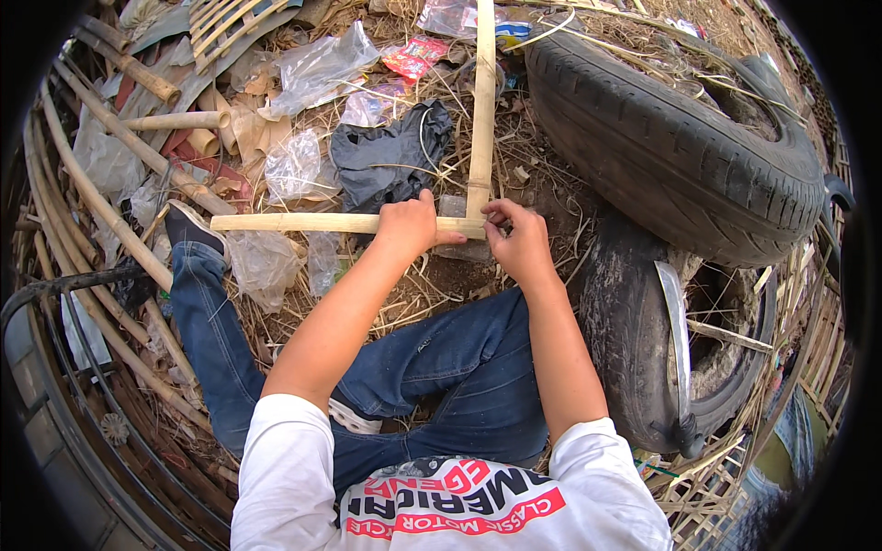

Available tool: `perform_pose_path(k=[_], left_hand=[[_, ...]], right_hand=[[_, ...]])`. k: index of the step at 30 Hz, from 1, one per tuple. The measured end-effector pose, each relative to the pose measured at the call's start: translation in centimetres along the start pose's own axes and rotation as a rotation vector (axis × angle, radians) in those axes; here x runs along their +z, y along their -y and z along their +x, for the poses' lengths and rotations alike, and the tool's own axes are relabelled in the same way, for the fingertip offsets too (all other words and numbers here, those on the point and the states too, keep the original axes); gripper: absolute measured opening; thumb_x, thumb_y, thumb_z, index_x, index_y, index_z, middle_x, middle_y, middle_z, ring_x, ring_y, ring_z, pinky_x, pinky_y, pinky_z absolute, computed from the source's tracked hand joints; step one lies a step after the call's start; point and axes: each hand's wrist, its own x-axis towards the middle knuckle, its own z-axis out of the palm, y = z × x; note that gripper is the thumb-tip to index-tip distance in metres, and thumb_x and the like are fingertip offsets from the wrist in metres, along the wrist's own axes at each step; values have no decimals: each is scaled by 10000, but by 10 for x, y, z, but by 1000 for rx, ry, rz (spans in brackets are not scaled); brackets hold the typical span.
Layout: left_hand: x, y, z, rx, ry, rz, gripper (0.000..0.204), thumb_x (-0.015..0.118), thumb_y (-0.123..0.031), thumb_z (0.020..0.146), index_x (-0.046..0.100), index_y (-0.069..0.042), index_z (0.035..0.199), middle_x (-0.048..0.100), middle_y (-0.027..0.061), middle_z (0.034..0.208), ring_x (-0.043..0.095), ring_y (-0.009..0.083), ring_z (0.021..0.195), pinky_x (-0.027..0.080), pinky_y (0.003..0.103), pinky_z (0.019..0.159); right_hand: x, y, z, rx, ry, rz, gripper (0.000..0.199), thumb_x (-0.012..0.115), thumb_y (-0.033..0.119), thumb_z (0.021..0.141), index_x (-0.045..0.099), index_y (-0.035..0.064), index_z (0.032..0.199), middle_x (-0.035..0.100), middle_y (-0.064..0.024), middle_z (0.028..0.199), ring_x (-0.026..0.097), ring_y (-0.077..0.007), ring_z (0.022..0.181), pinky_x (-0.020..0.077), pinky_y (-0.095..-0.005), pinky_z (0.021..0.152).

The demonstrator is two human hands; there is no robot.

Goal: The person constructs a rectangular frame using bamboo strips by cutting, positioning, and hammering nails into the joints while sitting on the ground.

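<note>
A split-bamboo strip (303, 222) lies crosswise in front of me, and a second bamboo strip (483, 101) runs away from its right end, the two meeting at a corner. My left hand (410, 226) is closed round the crosswise strip, its thumb pointing right along it. At the corner, my right hand (519, 241) has its thumb and fingertips pinched on the end of the same strip. Whether something small is also between those fingertips, I cannot tell. Beneath the corner sits a pale, block-like piece (452, 207), partly hidden by the strips.
On the right, one worn tyre (671, 138) leans over another tyre (625, 331); a curved blade (677, 331) with a dark handle rests on the lower one. A black plastic bag (390, 151) and clear plastic scraps (322, 69) litter the ground. Bamboo poles (138, 161) lie left.
</note>
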Motion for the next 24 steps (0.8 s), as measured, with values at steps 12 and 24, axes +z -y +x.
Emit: perform_pose_path(k=[12,24], left_hand=[[6,5,1,78,-105,2,934,626,-811,581,527,-5,1041,663,144,841,680,292,799,526,414,705],[32,-18,-11,529,-653,-632,379,789,-139,626,627,-39,953,587,105,1043,544,303,1032,390,415,932]], right_hand=[[2,6,-3,-86,36,-151,134,639,-23,738,620,37,855,657,-153,772,637,-341,757,465,-455,761],[6,10,-5,-90,48,-127,133,625,-23,756,606,18,881,648,-169,815,633,-356,759,497,-430,663]])
